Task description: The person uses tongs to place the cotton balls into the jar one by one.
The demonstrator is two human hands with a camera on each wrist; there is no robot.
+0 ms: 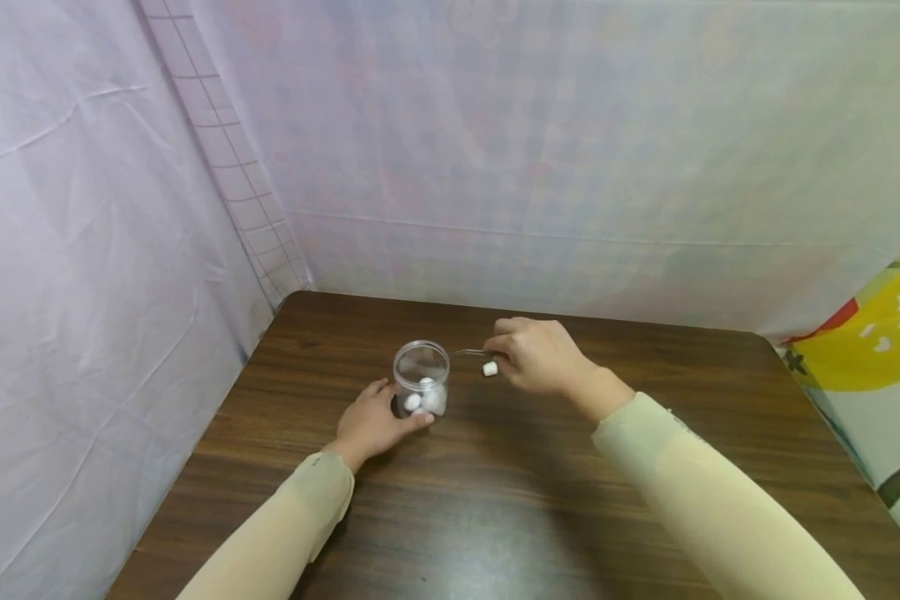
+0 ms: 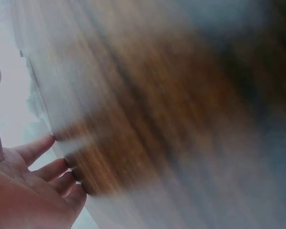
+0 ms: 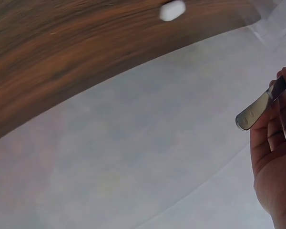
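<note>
A clear open jar stands on the table with several white pieces inside. My left hand holds it low down, thumb along the front and fingers around the left side. In the left wrist view, the fingertips appear beside the blurred wood surface. My right hand pinches a small metal fork. Its head points left toward the jar rim, and its flat handle end sticks out behind the fingers in the right wrist view. A short, white, marshmallow-like cylinder lies below the fork, close to the right fingers.
The dark wooden table has a rounded far edge against a pale cloth curtain. Another white cloth hangs along the left side. On the right is a cloth with yellow and red print.
</note>
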